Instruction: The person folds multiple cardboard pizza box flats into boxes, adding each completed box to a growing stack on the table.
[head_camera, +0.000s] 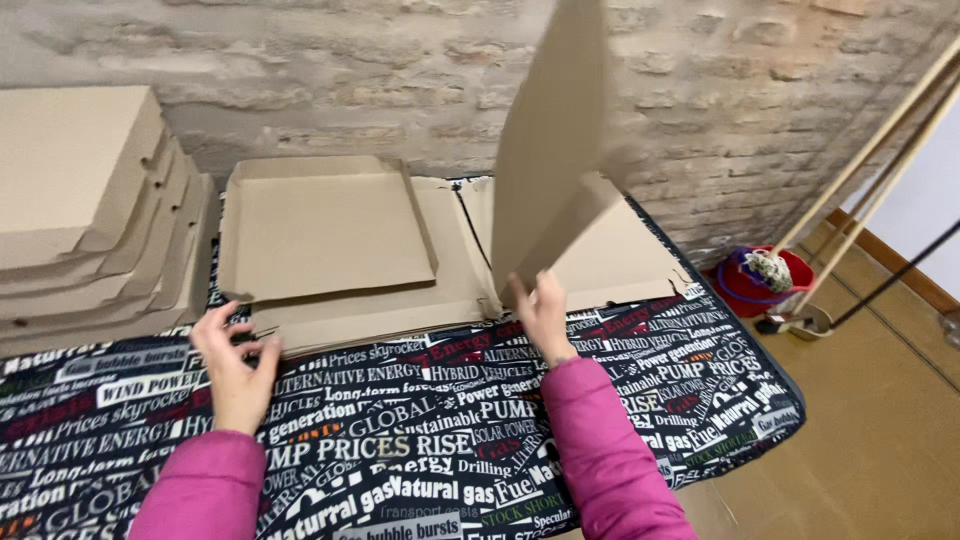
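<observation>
A flat brown cardboard box blank (340, 235) lies on the table, its left half folded into a shallow tray with raised walls. My left hand (235, 365) touches the near left corner of that tray, fingers curled at its edge. My right hand (543, 315) grips the lower edge of another cardboard sheet (555, 150), which is lifted upright and tilted over more flat cardboard (625, 245) lying on the right. Both arms wear pink sleeves.
A stack of folded cardboard boxes (85, 215) stands at the left. The table wears a black cloth (420, 430) printed with words. A brick wall (380, 70) runs behind. On the floor at right sit a red mop bucket (760, 280) and leaning wooden poles (870, 150).
</observation>
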